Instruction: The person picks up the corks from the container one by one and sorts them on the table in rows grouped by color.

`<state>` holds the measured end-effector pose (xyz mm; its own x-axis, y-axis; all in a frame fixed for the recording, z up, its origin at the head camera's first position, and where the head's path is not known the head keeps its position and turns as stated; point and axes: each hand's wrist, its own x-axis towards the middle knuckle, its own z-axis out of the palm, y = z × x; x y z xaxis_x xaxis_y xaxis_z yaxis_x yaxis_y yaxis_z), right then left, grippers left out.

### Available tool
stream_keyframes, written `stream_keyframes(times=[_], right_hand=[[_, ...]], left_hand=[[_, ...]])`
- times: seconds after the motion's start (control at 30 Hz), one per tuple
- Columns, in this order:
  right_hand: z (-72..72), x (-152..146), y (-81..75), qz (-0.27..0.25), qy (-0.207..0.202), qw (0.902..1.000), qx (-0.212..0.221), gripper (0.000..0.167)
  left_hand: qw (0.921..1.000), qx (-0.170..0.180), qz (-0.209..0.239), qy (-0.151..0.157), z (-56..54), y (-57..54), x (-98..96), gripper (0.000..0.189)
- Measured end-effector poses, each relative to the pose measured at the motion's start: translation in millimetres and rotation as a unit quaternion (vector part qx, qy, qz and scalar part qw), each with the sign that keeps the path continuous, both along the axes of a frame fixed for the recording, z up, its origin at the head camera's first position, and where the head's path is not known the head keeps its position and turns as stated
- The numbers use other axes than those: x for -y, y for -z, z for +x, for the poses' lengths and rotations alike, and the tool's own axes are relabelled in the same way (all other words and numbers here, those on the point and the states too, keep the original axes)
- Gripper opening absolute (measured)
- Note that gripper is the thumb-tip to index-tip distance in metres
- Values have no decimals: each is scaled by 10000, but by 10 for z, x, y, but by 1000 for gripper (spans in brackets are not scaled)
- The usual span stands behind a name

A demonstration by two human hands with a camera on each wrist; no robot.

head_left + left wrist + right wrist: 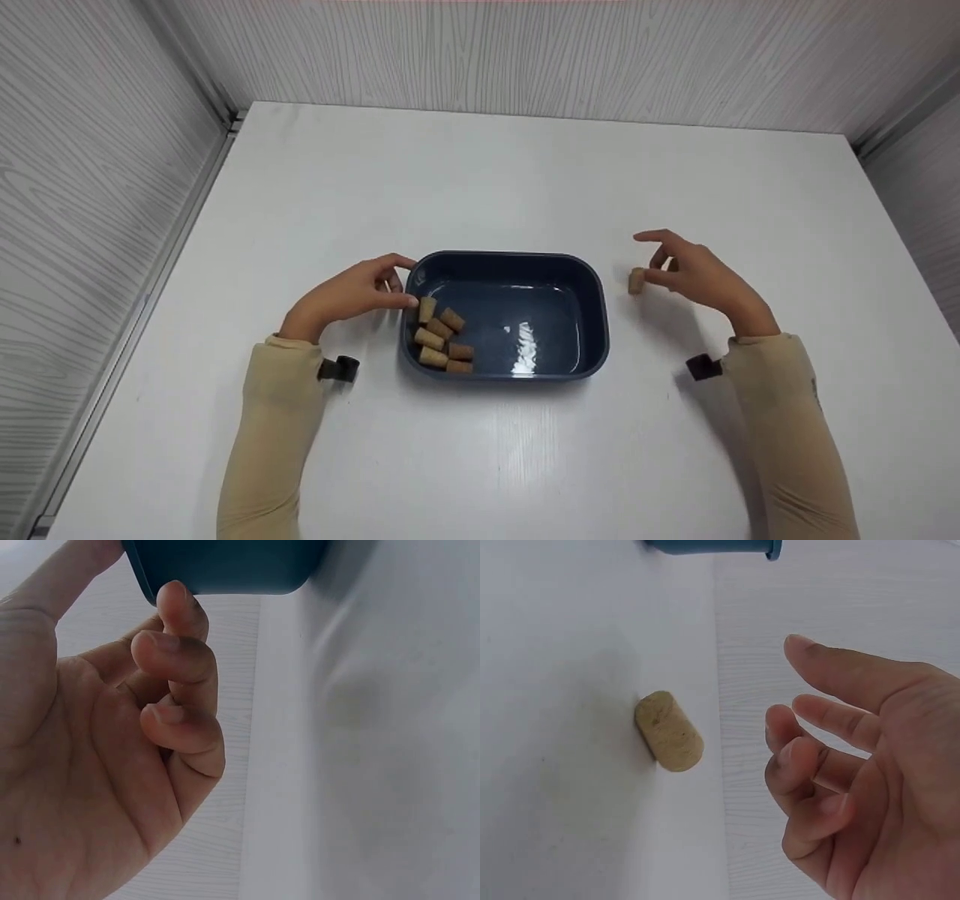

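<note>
My left hand (358, 289) is at the left end of a dark blue rectangular tray (510, 377). Its thumb and index finger touch the rim, while the other fingers bend loosely outside the wall. Several tapered cork stoppers (429, 338) lie in the tray's left part. To the right of the tray, one more cork stopper (669, 731) stands alone on the table. Beside and above it hovers my right hand (694, 271), index finger extended and the others loosely bent. The right wrist view shows a gap between this stopper and the fingers.
A white table (480, 465) carries everything. Pale wood-grain panels border it at the back (525, 60), left and right. A small dark wrist camera (346, 368) sticks out from the left sleeve, and another camera (703, 367) from the right sleeve.
</note>
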<state>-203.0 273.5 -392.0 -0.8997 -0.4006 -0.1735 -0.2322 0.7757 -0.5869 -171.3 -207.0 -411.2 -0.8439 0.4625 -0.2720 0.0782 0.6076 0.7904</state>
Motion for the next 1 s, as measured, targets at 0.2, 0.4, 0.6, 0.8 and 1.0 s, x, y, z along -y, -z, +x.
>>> stream_keyframes(times=[0.2,0.4,0.6,0.8,1.0], right_hand=[[58,61,-96,-135,-145,9995,-244,54],[52,-29,-47,-208,-26,9995,-239,54],[58,-166,71,-289,178,9994,-60,55],[8,-162,107,-7,194,9997,149,56],[-25,-147,219,504,154,9973,506,54]], left_hand=[[10000,8,-36,-29,3,-17,9,62],[10000,-8,-58,-56,-6,-3,-8,62],[10000,27,-17,45,9,18,-29,62],[10000,59,-42,-18,-19,-2,-49,61],[10000,30,-77,21,-5,-3,-49,62]])
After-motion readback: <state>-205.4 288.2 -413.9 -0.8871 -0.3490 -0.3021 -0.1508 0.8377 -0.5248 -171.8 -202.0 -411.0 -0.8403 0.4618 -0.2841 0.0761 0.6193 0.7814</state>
